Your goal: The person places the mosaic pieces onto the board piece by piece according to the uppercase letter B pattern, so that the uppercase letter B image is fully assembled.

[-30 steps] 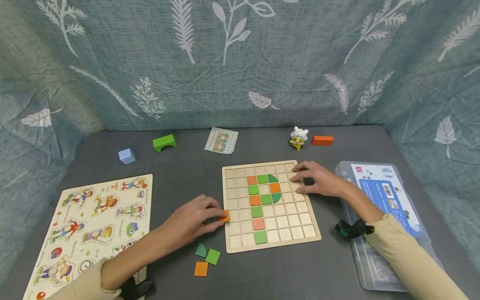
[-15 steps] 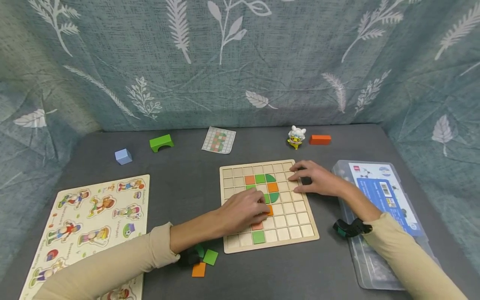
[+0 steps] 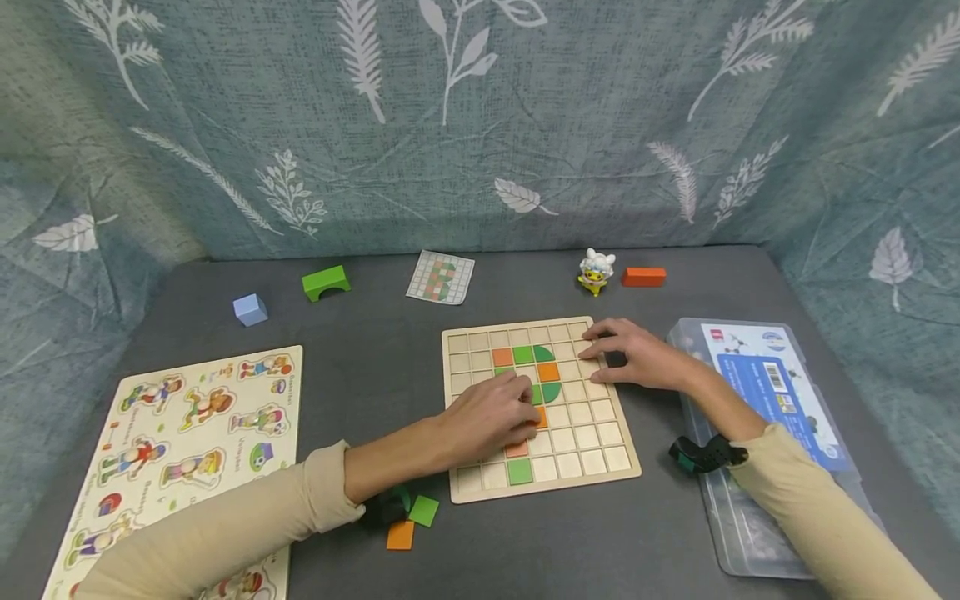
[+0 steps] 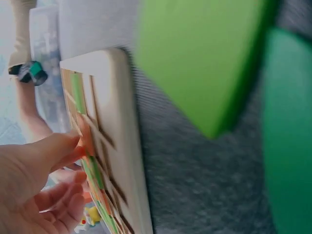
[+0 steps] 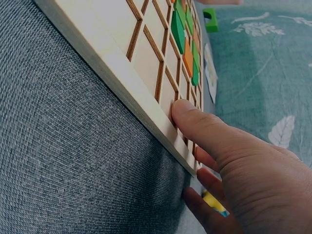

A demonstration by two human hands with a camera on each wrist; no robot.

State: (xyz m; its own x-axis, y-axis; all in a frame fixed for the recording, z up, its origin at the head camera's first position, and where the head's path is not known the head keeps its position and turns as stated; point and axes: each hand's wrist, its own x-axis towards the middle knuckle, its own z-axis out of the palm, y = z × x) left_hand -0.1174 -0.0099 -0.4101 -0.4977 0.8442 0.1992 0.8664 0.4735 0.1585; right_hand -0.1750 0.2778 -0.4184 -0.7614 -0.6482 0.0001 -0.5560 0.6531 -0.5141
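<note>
A wooden grid board lies mid-table, partly filled with coloured tiles. My left hand is over its middle and pinches an orange square tile at a cell just below a dark green quarter-round tile. The hand hides several cells and tiles. In the left wrist view, the thumb and fingertips of the left hand meet at the board's surface. My right hand rests on the board's right edge; in the right wrist view its thumb lies on the grid, fingers loosely bent.
Loose tiles lie before the board: a green square, an orange square, and a partly hidden quarter-round. A picture puzzle is at left, a plastic case at right. A pattern card, blocks and a figurine stand behind.
My left hand has carried the orange tile from the board's left edge rightward to its middle, staying there over the last half second. The right hand has kept its place.
</note>
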